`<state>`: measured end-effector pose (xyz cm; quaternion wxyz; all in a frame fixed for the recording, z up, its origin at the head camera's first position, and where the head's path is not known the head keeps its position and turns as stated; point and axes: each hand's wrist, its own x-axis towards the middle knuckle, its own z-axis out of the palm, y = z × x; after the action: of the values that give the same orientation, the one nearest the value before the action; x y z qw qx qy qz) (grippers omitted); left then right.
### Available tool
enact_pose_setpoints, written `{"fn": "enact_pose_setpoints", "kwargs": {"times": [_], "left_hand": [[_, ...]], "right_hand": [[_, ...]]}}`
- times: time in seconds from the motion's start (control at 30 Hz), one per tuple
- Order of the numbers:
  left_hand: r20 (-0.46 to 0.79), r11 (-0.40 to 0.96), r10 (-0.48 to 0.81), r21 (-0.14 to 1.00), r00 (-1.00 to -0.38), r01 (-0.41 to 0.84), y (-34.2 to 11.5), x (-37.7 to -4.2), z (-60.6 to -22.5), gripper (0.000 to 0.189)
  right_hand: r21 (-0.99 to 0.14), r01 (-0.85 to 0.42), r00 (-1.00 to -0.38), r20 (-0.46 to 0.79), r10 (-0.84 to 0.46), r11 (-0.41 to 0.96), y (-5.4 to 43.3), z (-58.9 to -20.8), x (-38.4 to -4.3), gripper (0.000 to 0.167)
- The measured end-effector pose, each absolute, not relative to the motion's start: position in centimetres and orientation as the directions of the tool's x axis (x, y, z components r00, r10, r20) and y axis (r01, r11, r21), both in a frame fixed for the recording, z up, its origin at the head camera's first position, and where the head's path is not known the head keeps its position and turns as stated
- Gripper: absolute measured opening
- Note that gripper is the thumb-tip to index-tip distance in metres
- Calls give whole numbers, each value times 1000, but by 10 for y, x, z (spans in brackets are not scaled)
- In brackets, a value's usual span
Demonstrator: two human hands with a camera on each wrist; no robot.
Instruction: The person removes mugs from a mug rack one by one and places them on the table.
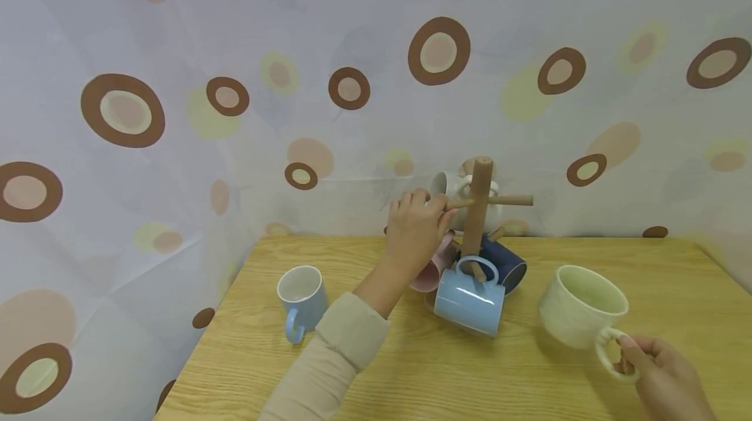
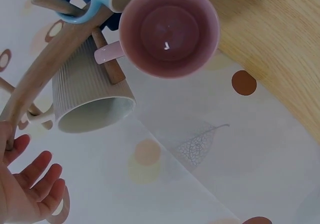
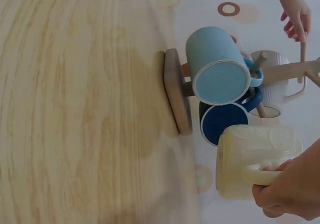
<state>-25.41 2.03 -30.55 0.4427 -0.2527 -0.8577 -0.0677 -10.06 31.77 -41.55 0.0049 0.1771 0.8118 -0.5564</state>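
My left hand (image 1: 411, 228) pinches the end of an upper peg on a wooden mug tree (image 1: 477, 212), thumb and forefinger at its tip; the other fingers (image 2: 45, 181) are loosely bent. My right hand (image 1: 670, 369) grips a pale yellow-green mug (image 1: 578, 310) by its handle, held upright to the right of the tree. On the lower pegs hang a light blue mug (image 1: 470, 300), a pink mug (image 2: 170, 32) and a navy mug (image 3: 225, 121). A white ribbed mug (image 2: 90, 79) hangs from an upper peg at the back. Another upper peg (image 1: 511, 200) points right, bare.
A second light blue mug (image 1: 308, 307) with a white inside stands upright on the wooden table (image 1: 405, 375), left of the tree, handle toward me. The tree's base (image 3: 176, 94) rests near the back edge. A patterned cloth (image 1: 376, 36) hangs behind the table.
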Motion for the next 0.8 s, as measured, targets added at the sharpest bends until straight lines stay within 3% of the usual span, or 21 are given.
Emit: {"fn": "enact_pose_setpoints", "kwargs": {"times": [0.3,0.57,0.8], "left_hand": [[768,874,373,-102,-521,476,20,-251,-303,22],[788,876,356,-94,-502,473,21,-253,-305,21],[771,873,361,-82,-525,480,22,-253,-305,21]], "right_hand": [[-822,442,-869,-293,399,359,321,-431,-109,61],[-823,456,-862,-313,399,339,322,-438,-113,70],[-826,459,-851,-303,429,327,323,-442,-119,66]]}}
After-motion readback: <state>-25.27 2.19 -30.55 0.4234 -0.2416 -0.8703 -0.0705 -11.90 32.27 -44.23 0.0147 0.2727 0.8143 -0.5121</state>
